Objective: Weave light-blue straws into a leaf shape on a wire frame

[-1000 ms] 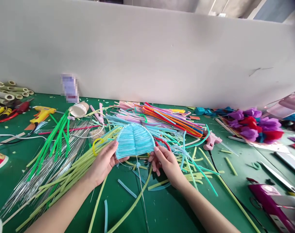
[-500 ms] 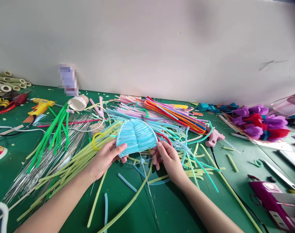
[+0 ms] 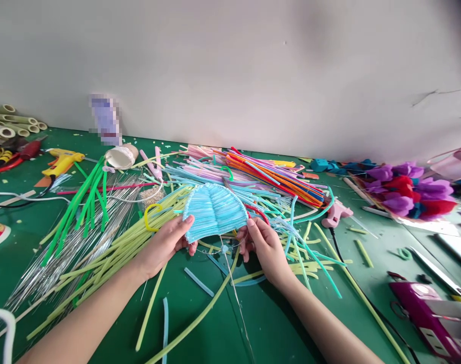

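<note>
A light-blue half-dome panel of pipe cleaners is held up between both hands, over the middle of the table. My left hand pinches its lower left edge, thumb in front and fingers behind. At the lower right corner, my right hand closes thumb and fingers on the panel's edge. Thin wire runs beneath the panel between the hands, with a small blue knot on it. From the panel a long twisted wire stem hangs down toward me. The fingers behind the panel are partly hidden.
Loose yellow-green pipe cleaners and silver wires lie left; a multicoloured bundle lies behind. A yellow glue gun is far left, a pink glue gun right. Scissors and a purple power strip lie at right.
The panel has shifted very slightly right and up in view, and leans a little more. Both hands keep their hold on its edges.
</note>
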### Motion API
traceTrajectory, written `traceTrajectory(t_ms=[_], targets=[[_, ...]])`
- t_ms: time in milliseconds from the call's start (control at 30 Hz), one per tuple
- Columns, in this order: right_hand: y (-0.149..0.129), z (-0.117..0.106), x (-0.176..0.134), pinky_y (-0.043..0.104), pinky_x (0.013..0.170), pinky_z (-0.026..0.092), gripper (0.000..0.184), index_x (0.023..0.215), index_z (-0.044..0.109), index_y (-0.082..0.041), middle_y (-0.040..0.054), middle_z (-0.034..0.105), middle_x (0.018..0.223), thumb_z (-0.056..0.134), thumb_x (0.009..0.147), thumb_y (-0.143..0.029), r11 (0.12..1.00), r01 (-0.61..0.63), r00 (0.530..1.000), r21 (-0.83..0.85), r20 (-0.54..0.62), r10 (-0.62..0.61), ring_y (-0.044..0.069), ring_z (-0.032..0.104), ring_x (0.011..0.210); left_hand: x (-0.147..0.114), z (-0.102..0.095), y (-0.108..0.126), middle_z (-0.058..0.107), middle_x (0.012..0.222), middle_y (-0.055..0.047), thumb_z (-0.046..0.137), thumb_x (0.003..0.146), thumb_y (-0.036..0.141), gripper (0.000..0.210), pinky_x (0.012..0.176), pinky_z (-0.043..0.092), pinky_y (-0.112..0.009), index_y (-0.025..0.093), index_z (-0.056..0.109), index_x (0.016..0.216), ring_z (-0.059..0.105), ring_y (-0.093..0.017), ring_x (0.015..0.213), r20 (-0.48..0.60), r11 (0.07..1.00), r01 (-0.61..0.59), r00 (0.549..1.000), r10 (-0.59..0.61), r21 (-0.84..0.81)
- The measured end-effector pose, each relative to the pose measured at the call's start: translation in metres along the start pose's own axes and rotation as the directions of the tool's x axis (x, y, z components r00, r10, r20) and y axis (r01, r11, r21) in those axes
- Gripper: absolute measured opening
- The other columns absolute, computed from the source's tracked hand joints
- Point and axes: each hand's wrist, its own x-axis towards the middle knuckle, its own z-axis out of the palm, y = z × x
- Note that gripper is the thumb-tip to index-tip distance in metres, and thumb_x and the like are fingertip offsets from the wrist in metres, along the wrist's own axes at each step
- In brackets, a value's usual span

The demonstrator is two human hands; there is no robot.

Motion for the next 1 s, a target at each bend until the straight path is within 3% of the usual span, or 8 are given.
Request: traceTrajectory(t_ms=[233, 400, 500, 567, 667, 800, 900, 1000], targets=[[-0.003, 0.0, -0.001, 0.02, 0.037, 0.047, 0.036, 0.081, 0.053, -0.02, -0.0018, 0.058, 0.064, 0.053, 0.091, -0.055, 1.0, -0.003, 1.0, 0.014, -0.001, 0.003, 0.01, 0.056, 0.047, 0.002, -0.004, 0.0, 0.061, 0.066, 0.0, 0.067, 0.086, 0.036, 0.018, 0.061, 0.052, -0.026, 0.018, 0.066, 0.09, 0.058, -0.014, 0.059, 0.047, 1.0, 0.007, 0.999, -0.007, -0.008], [-0.004, 0.005, -0.005, 0.022, 0.041, 0.049, 0.036, 0.079, 0.052, -0.022, 0.0005, 0.06, 0.073, 0.051, 0.092, -0.056, 0.999, 0.001, 0.997, -0.032, 0.078, 0.001, 0.013, 0.059, 0.054, 0.003, -0.007, -0.004, 0.075, 0.09, -0.007, 0.07, 0.083, 0.033, 0.023, 0.075, 0.057, -0.033, 0.019, 0.07, 0.101, 0.07, -0.025, 0.089, -0.017, 0.979, 0.043, 0.999, -0.047, -0.201], [-0.009, 0.003, -0.007, 0.026, 0.044, 0.049, 0.038, 0.081, 0.053, -0.022, 0.0022, 0.061, 0.076, 0.044, 0.094, -0.057, 0.977, 0.037, 0.995, -0.21, 0.098, -0.016, 0.016, 0.06, 0.059, 0.005, -0.007, -0.004, 0.076, 0.104, -0.009, 0.067, 0.086, 0.027, 0.017, 0.075, 0.059, -0.039, 0.019, 0.07, 0.101, 0.072, -0.031, 0.097, 0.009, 0.951, 0.061, 0.998, -0.061, -0.302], [-0.015, -0.004, -0.007, 0.029, 0.054, 0.05, 0.036, 0.087, 0.056, -0.023, 0.0035, 0.064, 0.079, 0.039, 0.097, -0.053, 0.881, 0.106, 0.994, -0.462, 0.059, -0.088, 0.018, 0.061, 0.064, 0.007, -0.008, -0.004, 0.075, 0.108, -0.011, 0.066, 0.086, 0.022, 0.01, 0.074, 0.06, -0.041, 0.018, 0.07, 0.094, 0.072, -0.033, 0.097, 0.047, 0.936, 0.062, 0.998, -0.049, -0.346], [-0.022, -0.018, -0.007, 0.037, 0.075, 0.051, 0.024, 0.102, 0.057, -0.023, 0.0078, 0.066, 0.098, 0.045, 0.097, -0.043, 0.604, 0.184, 0.968, -0.775, 0.037, -0.247, 0.023, 0.062, 0.085, 0.008, -0.008, -0.003, 0.077, 0.1, -0.01, 0.065, 0.083, 0.012, 0.012, 0.079, 0.061, -0.042, 0.016, 0.071, 0.092, 0.074, -0.03, 0.091, 0.009, 0.913, 0.049, 0.999, -0.05, -0.404], [-0.016, -0.025, -0.007, 0.045, 0.088, 0.049, 0.022, 0.112, 0.055, -0.021, 0.012, 0.061, 0.109, 0.051, 0.094, -0.033, 0.336, 0.256, 0.928, -0.906, 0.133, -0.349, 0.03, 0.057, 0.104, 0.006, -0.01, -0.002, 0.078, 0.093, -0.008, 0.066, 0.075, 0.006, 0.028, 0.08, 0.062, -0.042, 0.015, 0.072, 0.101, 0.073, -0.026, 0.087, -0.086, 0.906, 0.017, 0.995, -0.059, -0.423], [-0.008, -0.02, -0.005, 0.048, 0.09, 0.048, 0.031, 0.121, 0.051, -0.019, 0.0152, 0.059, 0.115, 0.052, 0.092, -0.03, 0.237, 0.261, 0.912, -0.936, 0.158, -0.379, 0.032, 0.056, 0.108, 0.003, -0.01, -0.003, 0.078, 0.094, -0.008, 0.069, 0.073, 0.009, 0.034, 0.075, 0.063, -0.04, 0.016, 0.072, 0.107, 0.073, -0.027, 0.086, -0.101, 0.913, 0.015, 0.993, -0.061, -0.408], [-0.007, -0.017, -0.001, 0.05, 0.086, 0.05, 0.039, 0.13, 0.044, -0.018, 0.0159, 0.063, 0.109, 0.05, 0.092, -0.028, 0.223, 0.212, 0.923, -0.951, 0.12, -0.367, 0.033, 0.061, 0.103, 0.002, -0.01, -0.006, 0.078, 0.098, -0.007, 0.071, 0.072, 0.009, 0.046, 0.076, 0.063, -0.038, 0.019, 0.069, 0.118, 0.073, -0.028, 0.09, -0.091, 0.921, -0.003, 0.995, -0.035, -0.388]])
